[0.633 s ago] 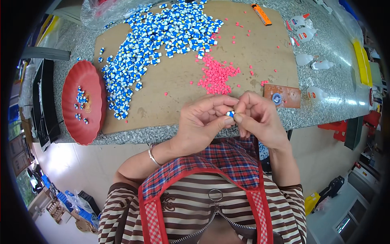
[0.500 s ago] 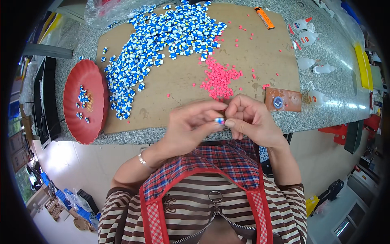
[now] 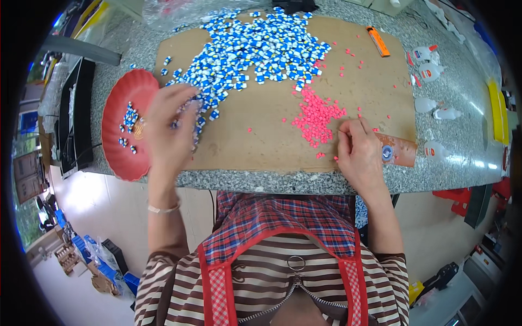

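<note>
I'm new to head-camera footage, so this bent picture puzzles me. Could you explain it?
There's no machine here, just two bare hands. A wide fisheye camera worn on the head looks down, which makes straight edges curve.

On the speckled tabletop lies brown cardboard, carrying many blue-and-white pieces and small pink pieces. The left hand, blurred, is near the red dish; the right hand is beside the pink pieces. Whether either hand holds anything can't be made out.

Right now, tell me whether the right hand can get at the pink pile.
Probably yes: the right hand is just beside the pink pile, with nothing visible between them.
</note>
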{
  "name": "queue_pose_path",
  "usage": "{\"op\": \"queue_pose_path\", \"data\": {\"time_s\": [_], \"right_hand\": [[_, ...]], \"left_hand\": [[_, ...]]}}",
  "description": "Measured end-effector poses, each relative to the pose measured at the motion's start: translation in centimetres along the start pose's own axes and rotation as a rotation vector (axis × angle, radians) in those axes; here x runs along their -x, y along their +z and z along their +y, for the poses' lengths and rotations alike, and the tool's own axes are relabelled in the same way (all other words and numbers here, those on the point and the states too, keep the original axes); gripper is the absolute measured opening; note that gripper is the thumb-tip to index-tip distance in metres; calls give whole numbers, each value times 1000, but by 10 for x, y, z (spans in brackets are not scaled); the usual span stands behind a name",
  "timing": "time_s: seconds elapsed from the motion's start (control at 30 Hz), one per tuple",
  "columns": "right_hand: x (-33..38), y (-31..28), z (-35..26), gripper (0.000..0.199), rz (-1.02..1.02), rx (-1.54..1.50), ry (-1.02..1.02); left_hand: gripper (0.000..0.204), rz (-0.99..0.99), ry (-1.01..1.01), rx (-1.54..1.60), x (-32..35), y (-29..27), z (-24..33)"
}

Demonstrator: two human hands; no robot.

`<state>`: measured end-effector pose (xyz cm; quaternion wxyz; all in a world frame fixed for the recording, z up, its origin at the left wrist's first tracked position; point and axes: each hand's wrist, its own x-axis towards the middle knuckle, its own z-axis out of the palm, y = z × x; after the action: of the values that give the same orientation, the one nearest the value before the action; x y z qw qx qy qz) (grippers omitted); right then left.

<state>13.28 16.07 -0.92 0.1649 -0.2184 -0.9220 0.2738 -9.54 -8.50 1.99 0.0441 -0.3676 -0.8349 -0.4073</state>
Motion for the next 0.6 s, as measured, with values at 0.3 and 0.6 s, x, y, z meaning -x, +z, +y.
{"op": "queue_pose_path", "data": {"time_s": [0.3,0.6], "right_hand": [[9,-13,6,17,-35,-158,119],[0,-16,10,13,-134,14,-98]], "left_hand": [[27,-241,199,-37,-43,100,21],[23,-237,116,80,-12,73,33]]}}
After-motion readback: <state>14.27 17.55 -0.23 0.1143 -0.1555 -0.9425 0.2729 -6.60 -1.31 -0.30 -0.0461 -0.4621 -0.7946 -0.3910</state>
